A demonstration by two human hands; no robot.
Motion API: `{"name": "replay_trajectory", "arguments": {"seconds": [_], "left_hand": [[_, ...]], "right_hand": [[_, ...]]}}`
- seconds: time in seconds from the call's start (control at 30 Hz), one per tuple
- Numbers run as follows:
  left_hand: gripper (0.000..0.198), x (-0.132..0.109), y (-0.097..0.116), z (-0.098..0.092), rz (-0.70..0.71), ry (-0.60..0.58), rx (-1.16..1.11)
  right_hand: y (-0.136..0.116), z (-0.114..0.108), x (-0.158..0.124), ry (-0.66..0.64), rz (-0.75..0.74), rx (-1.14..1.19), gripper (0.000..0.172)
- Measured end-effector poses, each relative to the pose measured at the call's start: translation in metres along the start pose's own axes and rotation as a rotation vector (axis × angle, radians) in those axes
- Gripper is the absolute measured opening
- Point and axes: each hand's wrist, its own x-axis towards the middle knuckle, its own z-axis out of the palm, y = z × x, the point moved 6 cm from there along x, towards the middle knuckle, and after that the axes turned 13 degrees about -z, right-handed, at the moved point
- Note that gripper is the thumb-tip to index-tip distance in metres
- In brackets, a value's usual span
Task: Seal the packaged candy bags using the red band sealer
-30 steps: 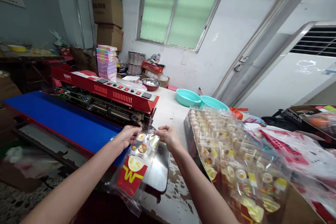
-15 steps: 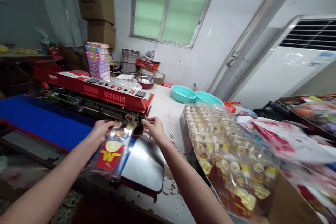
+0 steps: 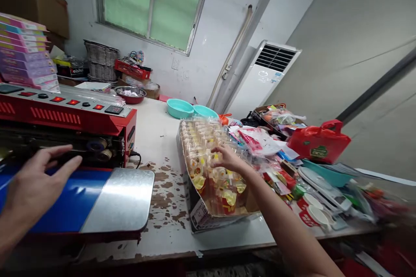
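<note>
Over the blue conveyor belt [image 3: 78, 190] of a red sealing machine [image 3: 81, 117], my left hand [image 3: 40, 181] hovers with thumb and fingers apart and nothing between them. A metal plate [image 3: 121, 199] extends from the belt's right end. My right hand [image 3: 225, 158] reaches over a cardboard box [image 3: 204, 218], its fingers spread and slightly curled above the packs. Standing in rows in the box are clear plastic packs [image 3: 227, 199] with red and yellow pieces inside. Whether my right fingertips touch a pack, I cannot tell.
Two turquoise basins [image 3: 180, 108] stand behind the box. Right of it lie heaped plastic bags [image 3: 260, 140], white-and-red cups [image 3: 313, 216] and a red carrier bag [image 3: 320, 140]. A red bowl [image 3: 130, 94] sits near the wall. A black cable [image 3: 138, 158] leaves the machine's end.
The view has swung right. My left hand has let go of the clear pack with the red and yellow piece at the machine. My right hand has moved from the machine's end to the box.
</note>
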Motion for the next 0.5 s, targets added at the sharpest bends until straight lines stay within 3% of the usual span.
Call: {"name": "replay_trajectory", "arguments": {"seconds": [0.13, 0.23, 0.33, 0.4, 0.5], "left_hand": [[0.028, -0.039, 0.013, 0.03, 0.004, -0.22, -0.043], [0.027, -0.045, 0.006, 0.044, -0.045, -0.31, 0.007], [0.026, -0.045, -0.002, 0.051, -0.058, -0.331, 0.012], [0.026, -0.047, -0.003, 0.054, -0.034, -0.339, -0.013], [0.027, -0.056, 0.007, 0.06, 0.014, -0.365, -0.069]], "right_hand": [[0.025, 0.001, -0.025, -0.194, 0.06, -0.236, 0.05], [0.037, -0.003, -0.035, -0.216, 0.057, -0.26, 0.029], [0.032, -0.01, -0.039, -0.188, 0.004, -0.225, 0.013], [0.016, -0.023, -0.041, -0.116, -0.055, -0.108, 0.015], [-0.019, -0.061, -0.043, 0.109, -0.131, 0.206, 0.026]]}}
